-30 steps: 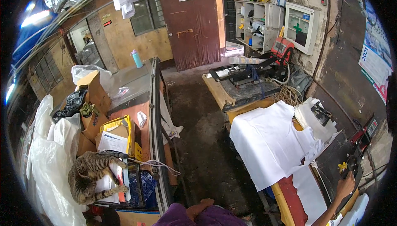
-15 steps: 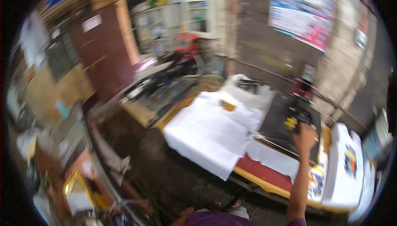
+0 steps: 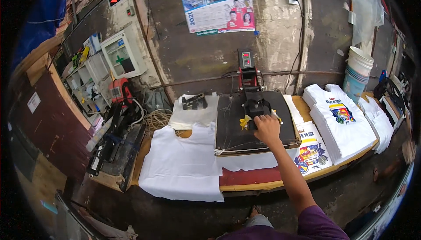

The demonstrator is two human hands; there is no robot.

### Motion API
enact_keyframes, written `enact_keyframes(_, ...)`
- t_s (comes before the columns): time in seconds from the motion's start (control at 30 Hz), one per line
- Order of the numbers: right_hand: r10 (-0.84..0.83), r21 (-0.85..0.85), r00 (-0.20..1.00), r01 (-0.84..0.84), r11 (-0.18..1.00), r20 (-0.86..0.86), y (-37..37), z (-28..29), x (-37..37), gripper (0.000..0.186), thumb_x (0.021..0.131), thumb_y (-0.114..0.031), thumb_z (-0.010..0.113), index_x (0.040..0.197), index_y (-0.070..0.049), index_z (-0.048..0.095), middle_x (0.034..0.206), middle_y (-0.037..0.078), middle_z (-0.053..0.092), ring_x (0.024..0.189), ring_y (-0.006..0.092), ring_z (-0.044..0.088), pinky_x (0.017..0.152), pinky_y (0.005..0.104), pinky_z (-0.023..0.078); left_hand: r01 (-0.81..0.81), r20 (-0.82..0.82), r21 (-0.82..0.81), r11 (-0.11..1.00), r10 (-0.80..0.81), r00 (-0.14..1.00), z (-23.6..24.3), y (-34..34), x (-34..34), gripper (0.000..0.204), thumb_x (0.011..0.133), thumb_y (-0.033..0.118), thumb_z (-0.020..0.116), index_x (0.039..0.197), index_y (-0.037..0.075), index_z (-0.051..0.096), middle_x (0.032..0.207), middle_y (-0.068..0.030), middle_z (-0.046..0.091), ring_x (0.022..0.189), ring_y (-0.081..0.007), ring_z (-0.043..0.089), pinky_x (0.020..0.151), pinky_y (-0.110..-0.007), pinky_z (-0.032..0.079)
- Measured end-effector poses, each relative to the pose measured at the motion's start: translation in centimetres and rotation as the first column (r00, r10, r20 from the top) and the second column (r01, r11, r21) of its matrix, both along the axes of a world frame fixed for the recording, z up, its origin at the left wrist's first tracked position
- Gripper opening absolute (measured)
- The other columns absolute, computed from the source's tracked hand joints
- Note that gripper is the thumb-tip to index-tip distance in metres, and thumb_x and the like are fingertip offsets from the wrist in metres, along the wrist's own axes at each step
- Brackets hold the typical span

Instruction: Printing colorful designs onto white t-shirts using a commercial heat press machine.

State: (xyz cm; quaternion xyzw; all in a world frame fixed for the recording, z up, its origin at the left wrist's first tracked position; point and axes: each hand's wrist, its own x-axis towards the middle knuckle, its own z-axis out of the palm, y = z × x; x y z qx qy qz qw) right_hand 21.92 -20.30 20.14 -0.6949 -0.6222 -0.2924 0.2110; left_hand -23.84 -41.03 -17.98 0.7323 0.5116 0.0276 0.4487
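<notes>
A heat press [image 3: 232, 130] with a broad black upper plate stands on the table in front of me. My right hand [image 3: 266, 128] is closed over the handle at the front of that plate, with yellow bits showing on either side of the fingers. White cloth lies under the plate, its edge hanging out at the front. Left of the press, a plain white shirt [image 3: 175, 163] is spread flat and droops over the table edge. To the right lie a printed sheet [image 3: 312, 150] and a thick stack of white printed shirts [image 3: 344, 119]. My left hand is out of the picture.
A second black press-like machine [image 3: 116, 150] stands at the left beside coiled rope [image 3: 158, 121]. A white bucket [image 3: 357, 71] stands behind the shirt stack. The press's control box [image 3: 246, 59] rises at the back, before a wall with a calendar poster [image 3: 219, 9].
My view has swung right, bringing the press to the middle and the shirt stack fully into sight. My right hand stays at the press handle. My left hand has left the lower edge.
</notes>
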Motion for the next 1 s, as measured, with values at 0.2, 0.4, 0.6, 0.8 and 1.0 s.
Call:
enact_keyframes(0.2, 0.015, -0.051, 0.999, -0.016, 0.999, -0.031, 0.4, 0.4, -0.5, 0.026, 0.059, -0.018, 0.075, 0.079, -0.011, 0.059, 0.075, 0.006, 0.062, 0.074, 0.0242, 0.063, 0.067, 0.0372, 0.046, -0.051, 0.066, 0.01, 0.999, 0.051, 0.997, 1.5, 3.0, 0.8, 0.017, 0.085, 0.018, 0.062, 0.09, 0.004, 0.07, 0.091, -0.0137, 0.069, 0.092, -0.029, 0.066, 0.084, -0.039, 0.05)
enact_keyframes(0.4, -0.014, -0.048, 1.0, 0.014, 0.999, 0.004, 0.1, 0.1, 0.9, 0.027, 0.059, -0.018, 0.073, 0.078, -0.01, 0.056, 0.077, 0.007, 0.06, 0.077, 0.0246, 0.06, 0.07, 0.0391, 0.046, -0.065, 0.378, 0.273, 0.96, -0.045, 0.925, 20.0, 16.1, 17.4, 0.009, 0.085, 0.007, 0.063, 0.091, 0.001, 0.066, 0.083, -0.0128, 0.064, 0.077, -0.0237, 0.064, 0.069, -0.034, 0.05)
enact_keyframes(0.6, 0.13, -0.088, 0.99, -0.135, 0.987, -0.06, 0.0, 0.0, 1.4, 0.012, 0.073, -0.019, 0.058, 0.078, -0.008, 0.059, 0.074, 0.007, 0.058, 0.075, 0.0237, 0.06, 0.066, 0.038, 0.043, -0.052, 0.374, 0.869, 0.493, -0.584, 0.721, 40.4, 24.9, 31.7, 0.021, 0.08, 0.009, 0.066, 0.098, -0.001, 0.064, 0.105, -0.0158, 0.062, 0.099, -0.0331, 0.058, 0.086, -0.04, 0.047)
enact_keyframes(0.8, 0.371, 0.121, 0.893, -0.351, 0.928, -0.253, 1.2, -5.5, 2.4, 0.028, 0.076, -0.025, 0.057, 0.09, -0.003, 0.065, 0.088, 0.012, 0.063, 0.085, 0.0277, 0.058, 0.076, 0.0401, 0.042, 0.525, 0.011, 0.596, 0.607, -0.661, 0.751, 43.8, 28.7, 38.3, 0.057, 0.08, 0.047, 0.067, 0.113, 0.003, 0.058, 0.109, -0.0175, 0.062, 0.101, -0.0356, 0.06, 0.086, -0.043, 0.047)
enact_keyframes(1.0, 0.419, 0.012, 0.834, -0.445, 0.896, -0.361, 2.6, -6.7, 3.5, 0.033, 0.075, -0.027, 0.057, 0.095, -0.002, 0.065, 0.091, 0.012, 0.063, 0.093, 0.0274, 0.056, 0.082, 0.0388, 0.04, 0.575, 0.074, 0.444, 0.687, -0.668, 0.74, 43.1, 30.5, 39.5, 0.054, 0.081, 0.049, 0.066, 0.111, 0.004, 0.06, 0.1, -0.0149, 0.065, 0.094, -0.0345, 0.063, 0.082, -0.041, 0.049)
